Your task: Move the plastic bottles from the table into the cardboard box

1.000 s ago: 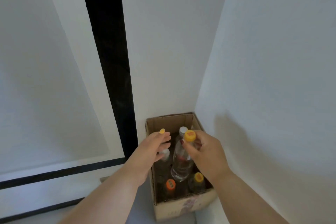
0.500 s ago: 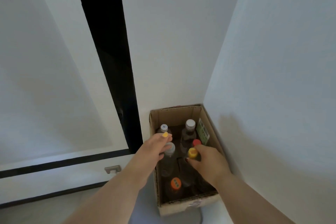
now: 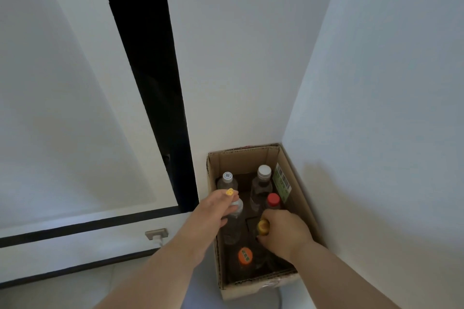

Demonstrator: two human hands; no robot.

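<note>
An open cardboard box (image 3: 298, 198) stands on the floor in a wall corner, with several upright plastic bottles inside. My right hand (image 3: 286, 233) is down in the box, closed around the neck of a yellow-capped bottle (image 3: 263, 226). My left hand (image 3: 213, 211) reaches over the box's left wall and grips a clear bottle (image 3: 234, 223) at its neck, hiding the cap. Standing free are a red-capped bottle (image 3: 273, 200), an orange-capped bottle (image 3: 245, 256), a white-capped bottle (image 3: 263, 178) and a clear one with a grey cap (image 3: 227, 179).
White walls close in behind and to the right of the box. A black vertical strip (image 3: 155, 98) runs down left of it. A wall socket with a white plug (image 3: 157, 234) sits low on the left, and a white cable (image 3: 277, 298) passes the box's front right corner.
My right hand has lowered the yellow-capped bottle from above the box down among the others. My left hand has stayed at the left side, on the clear bottle's neck. The view has moved closer.
</note>
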